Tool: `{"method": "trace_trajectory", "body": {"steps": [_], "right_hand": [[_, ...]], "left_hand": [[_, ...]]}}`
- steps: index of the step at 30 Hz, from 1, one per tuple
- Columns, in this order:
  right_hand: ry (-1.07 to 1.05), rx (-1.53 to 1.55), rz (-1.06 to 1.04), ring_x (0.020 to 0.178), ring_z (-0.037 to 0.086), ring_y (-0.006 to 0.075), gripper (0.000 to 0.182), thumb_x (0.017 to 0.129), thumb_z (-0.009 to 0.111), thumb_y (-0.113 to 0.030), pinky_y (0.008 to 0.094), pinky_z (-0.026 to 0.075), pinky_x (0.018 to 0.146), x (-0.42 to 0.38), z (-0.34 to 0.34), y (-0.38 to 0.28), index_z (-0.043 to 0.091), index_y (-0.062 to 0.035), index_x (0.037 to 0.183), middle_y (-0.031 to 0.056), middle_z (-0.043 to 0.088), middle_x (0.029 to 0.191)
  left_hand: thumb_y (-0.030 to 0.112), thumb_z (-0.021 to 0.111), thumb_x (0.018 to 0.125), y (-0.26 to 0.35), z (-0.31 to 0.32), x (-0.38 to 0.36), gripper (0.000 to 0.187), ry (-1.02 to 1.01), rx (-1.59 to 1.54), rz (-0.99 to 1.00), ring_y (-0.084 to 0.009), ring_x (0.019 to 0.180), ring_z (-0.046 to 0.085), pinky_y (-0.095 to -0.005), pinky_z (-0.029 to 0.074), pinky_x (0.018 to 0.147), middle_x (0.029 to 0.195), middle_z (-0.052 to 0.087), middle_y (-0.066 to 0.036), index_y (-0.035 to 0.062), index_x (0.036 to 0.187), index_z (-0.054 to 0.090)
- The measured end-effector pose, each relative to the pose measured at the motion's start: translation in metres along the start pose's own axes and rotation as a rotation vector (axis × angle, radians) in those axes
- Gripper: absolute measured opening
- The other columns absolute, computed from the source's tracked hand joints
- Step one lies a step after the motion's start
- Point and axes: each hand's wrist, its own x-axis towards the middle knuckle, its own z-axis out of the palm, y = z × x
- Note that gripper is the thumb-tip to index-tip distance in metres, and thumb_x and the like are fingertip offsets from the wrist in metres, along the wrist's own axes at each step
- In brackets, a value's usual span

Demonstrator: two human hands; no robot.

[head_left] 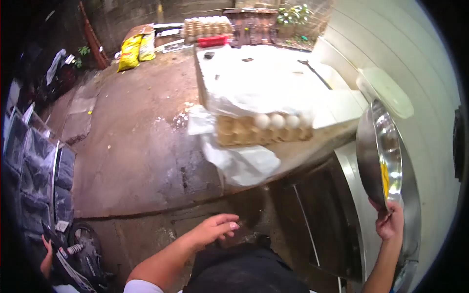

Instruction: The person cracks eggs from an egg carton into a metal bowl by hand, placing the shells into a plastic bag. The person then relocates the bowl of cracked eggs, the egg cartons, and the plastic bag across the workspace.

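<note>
My right hand grips the lower rim of a shiny metal mixing bowl, which is tipped steeply on its side near the wall. Inside the bowl some yellow stuff, which looks like egg yolk, lies close to my fingers. My left hand hangs in front of my dark clothing, fingers loosely bent and apart, with nothing visible in it. Ahead of it, a cardboard egg tray sits at the table's near edge, with several white eggs at its right side. White plastic hangs beneath the tray.
A brightly lit white table stands ahead, with a dark-handled utensil on it. A pale plastic container leans by the wall. Stacked egg trays and yellow bags are behind. Another person's hand and a motorbike are at left.
</note>
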Motion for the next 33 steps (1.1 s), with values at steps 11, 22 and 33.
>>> {"method": "trace_trajectory", "body": {"steps": [11, 22, 33], "right_hand": [[-0.294, -0.118, 0.027, 0.053, 0.060, 0.0055, 0.044, 0.090, 0.047, -0.011, 0.0140, 0.056, 0.049, 0.092, 0.300, -0.013, 0.046, 0.0065, 0.130, 0.0298, 0.061, 0.118], [-0.365, -0.042, 0.079, 0.053, 0.060, 0.0089, 0.033, 0.093, 0.044, -0.007, 0.0183, 0.060, 0.056, 0.159, 0.543, 0.018, 0.050, 0.0139, 0.118, 0.0405, 0.053, 0.120], [-0.304, 0.152, 0.020, 0.070, 0.067, 0.0231, 0.029, 0.096, 0.044, -0.011, 0.0205, 0.060, 0.057, 0.247, 0.709, 0.006, 0.052, 0.0104, 0.113, 0.0441, 0.054, 0.113]], "left_hand": [[0.032, 0.058, 0.096, 0.069, -0.200, -0.056, 0.053, 0.397, -0.065, 0.168, -0.0171, 0.098, 0.063, -0.0302, 0.050, 0.082, 0.123, 0.063, -0.012, 0.0024, 0.139, 0.047], [0.055, 0.057, 0.090, -0.111, -0.455, -0.137, 0.072, 0.930, -0.840, -0.059, -0.0200, 0.086, 0.061, -0.0346, 0.050, 0.072, 0.117, 0.061, -0.009, 0.0068, 0.141, 0.041], [0.060, 0.060, 0.086, 0.017, -0.757, -0.110, 0.070, 0.904, -0.726, -0.122, -0.0172, 0.080, 0.060, -0.0322, 0.047, 0.065, 0.104, 0.061, -0.004, 0.0108, 0.134, 0.047]]}}
